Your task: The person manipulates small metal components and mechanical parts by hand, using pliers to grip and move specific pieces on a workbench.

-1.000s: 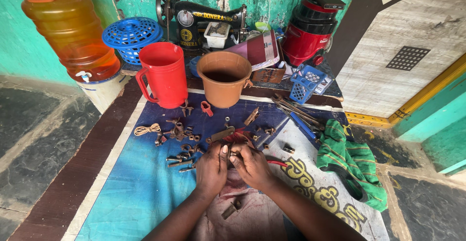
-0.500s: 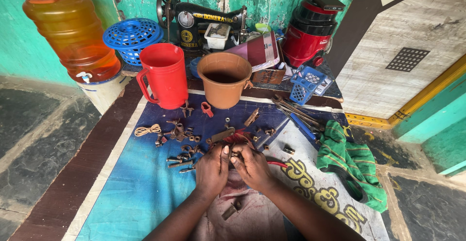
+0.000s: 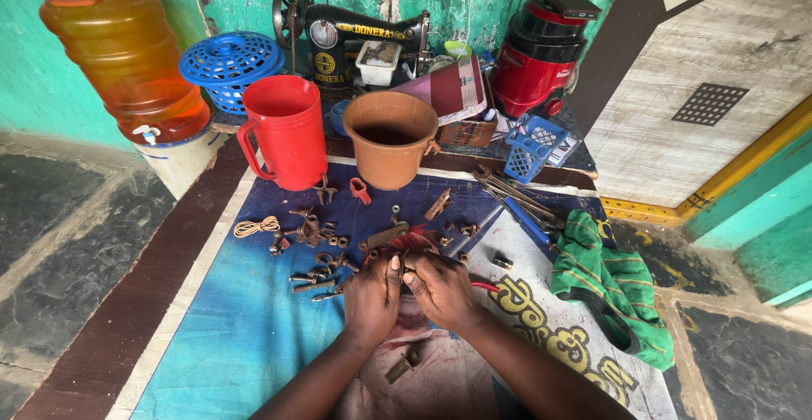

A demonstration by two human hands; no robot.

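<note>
Little has changed over the last second: left hand [image 3: 370, 295] and right hand [image 3: 440, 289] stay pressed together, both grips closed on a small metal part [image 3: 401, 261] above the blue mat [image 3: 228, 335]; work continues in place.

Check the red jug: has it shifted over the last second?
No. The red jug sits in the same spot beside the brown pot, in front of the blue basket, as in both earlier frames.
</note>
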